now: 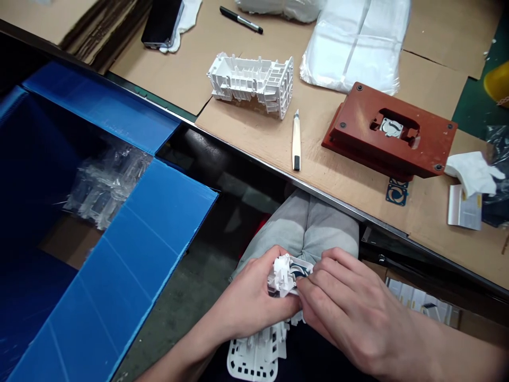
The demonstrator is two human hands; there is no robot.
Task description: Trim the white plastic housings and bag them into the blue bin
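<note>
Over my lap, my left hand (260, 297) is wrapped round the upper end of a white moulded plastic housing (254, 358). The housing's lower end, a rounded plate with small slots, hangs below my wrist. A dark blue square piece with a pale swirl pattern (299, 269) lies against the housing between my hands. My right hand (345, 302) is closed, its fingertips pressed together at the right edge of this blue piece. Its fingers partly hide the blue piece and the contact.
A second white housing (250, 79), a craft knife (296, 140), a red-brown fixture (393, 130), blue patterned pieces (396, 192), plastic bags (353, 45), a pen (241, 20) and a phone (163, 22) lie on the cardboard-covered table. A blue bin (131, 239) with bagged parts stands left.
</note>
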